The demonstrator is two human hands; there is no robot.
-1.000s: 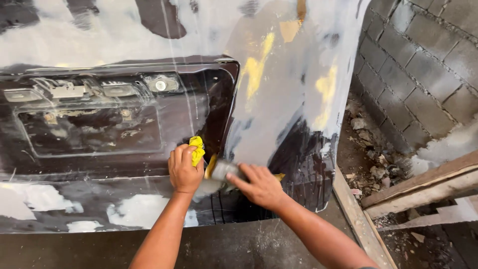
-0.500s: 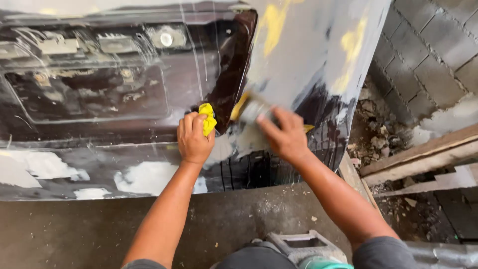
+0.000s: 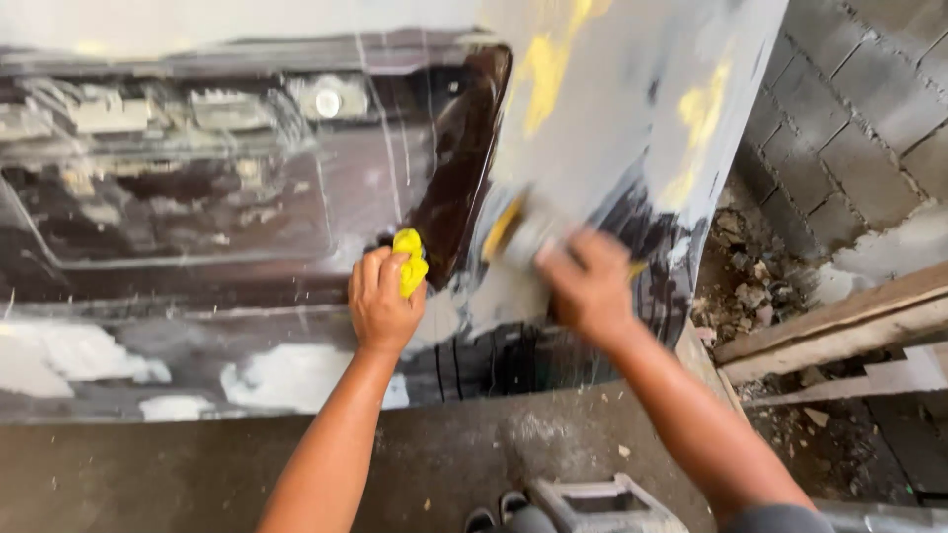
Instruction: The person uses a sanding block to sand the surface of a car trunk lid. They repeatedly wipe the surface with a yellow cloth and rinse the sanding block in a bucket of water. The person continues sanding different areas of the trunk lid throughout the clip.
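At the far left, a dark car body panel (image 3: pixel 197 227) stands upright, its glossy recess holding pale fittings, with white filler patches (image 3: pixel 286 375) along its lower edge. In front of it runs a grey concrete floor (image 3: pixel 197 474).

Near the middle, the left hand (image 3: pixel 383 301) presses against the panel with its grip curled tight around a yellow cloth (image 3: pixel 410 259), which sticks out above the knuckles right beside the recess's dark curved edge.

Just right of it, the sanded grey part of the panel (image 3: pixel 612 109) rises with yellow filler streaks (image 3: pixel 546 59) on it. The right hand (image 3: pixel 591 286) lies flat on this surface, fingers spread over a pale sanding block (image 3: pixel 521 235) with a yellowish edge; the hand and block are blurred, so how firmly the grip closes on it I cannot tell. The two hands are near each other but apart.

At the near bottom edge, between the forearms, a light grey plastic stool (image 3: pixel 592 503) shows in part.

To the right, rubble (image 3: pixel 750 286) lies at the foot of a grey block wall (image 3: pixel 859 128), and wooden planks (image 3: pixel 839 331) slant across the near right.
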